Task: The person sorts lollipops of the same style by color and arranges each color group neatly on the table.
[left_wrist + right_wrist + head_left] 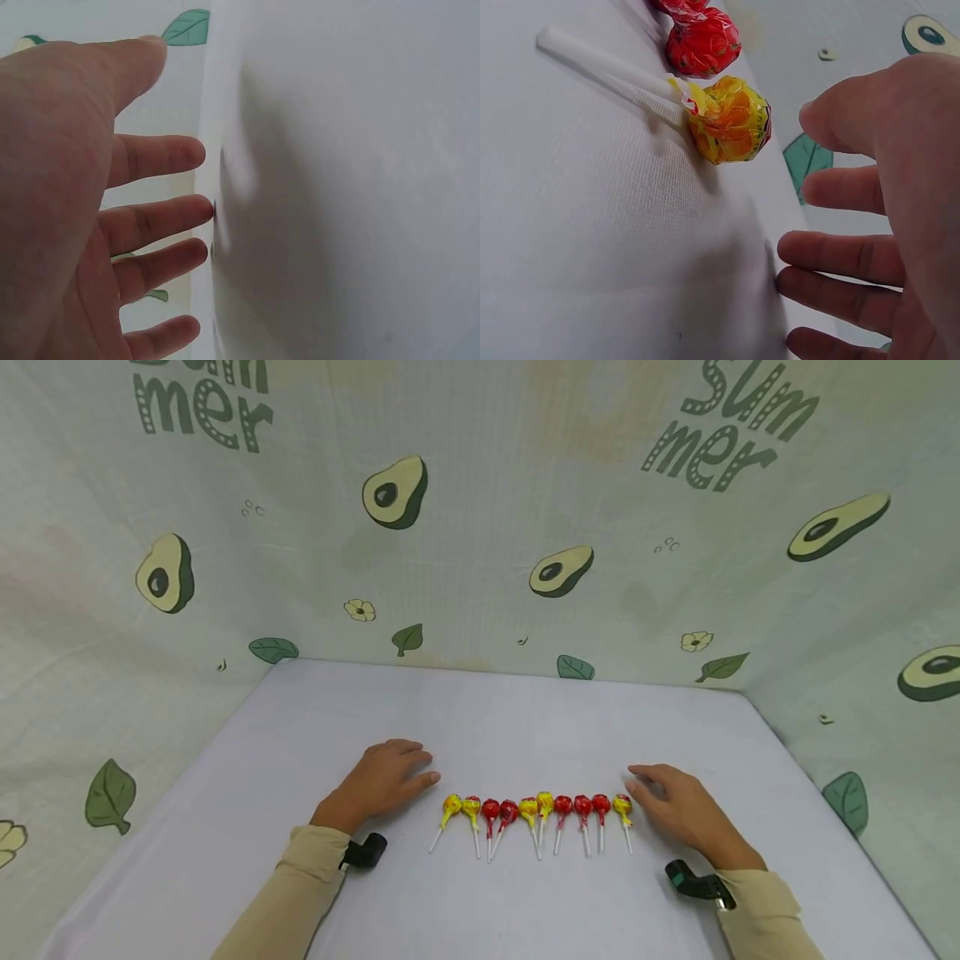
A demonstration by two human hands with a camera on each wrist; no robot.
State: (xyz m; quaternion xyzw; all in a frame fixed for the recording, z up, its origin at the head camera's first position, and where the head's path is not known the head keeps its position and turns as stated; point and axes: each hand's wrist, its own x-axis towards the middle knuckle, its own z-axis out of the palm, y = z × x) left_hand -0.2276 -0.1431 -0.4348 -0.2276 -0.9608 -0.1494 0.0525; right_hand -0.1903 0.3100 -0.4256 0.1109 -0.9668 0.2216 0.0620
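Observation:
Several lollipops in red and yellow wrappers lie in a row across the white table, sticks toward the person. At the row's left end is a yellow lollipop, and my left hand rests just left of it, fingers spread and relaxed with nothing in them. A red lollipop lies among those in the middle. The rightmost yellow lollipop sits close to the thumb of my right hand, which holds nothing and has loosely bent fingers. In the left wrist view, the left hand's fingertips point at bare cloth.
A white cloth covers the table. Behind it and along both sides hangs a pale curtain printed with avocados, leaves and lettering. Black wrist cameras sit on the left cuff and the right cuff.

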